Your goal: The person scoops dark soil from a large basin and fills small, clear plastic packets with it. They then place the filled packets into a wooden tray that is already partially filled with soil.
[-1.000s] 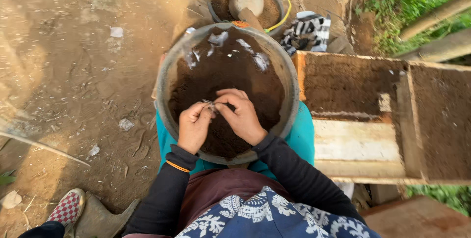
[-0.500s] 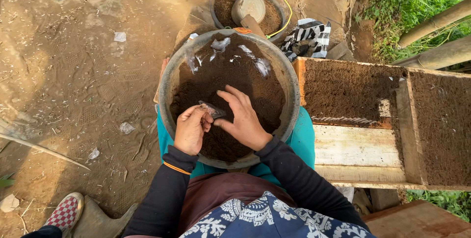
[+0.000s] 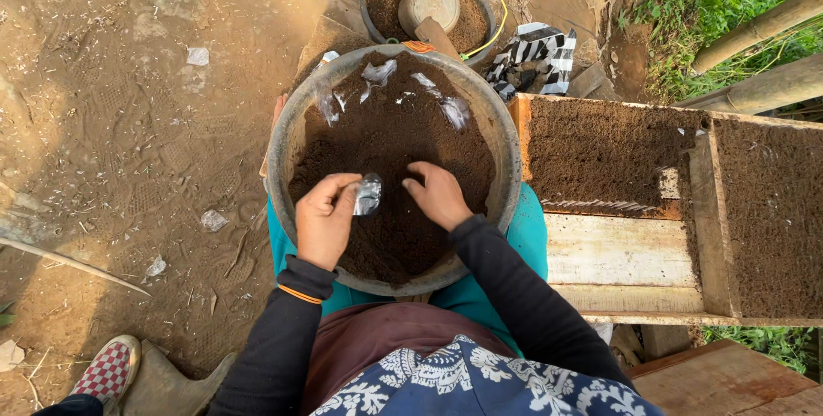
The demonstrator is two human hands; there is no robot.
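Two hands over soil basin [image 3: 283,137], left hand [image 3: 324,219] pinching clear plastic bag [image 3: 369,195]

soft warm daylight is seen over the whole scene, brighter at the top on the bare ground [image 3: 129,125]. only faint shadows are cast. small glare is shown on the clear plastic bag [image 3: 368,195]. the edges are bent by the wide lens, and focus is kept sharp.
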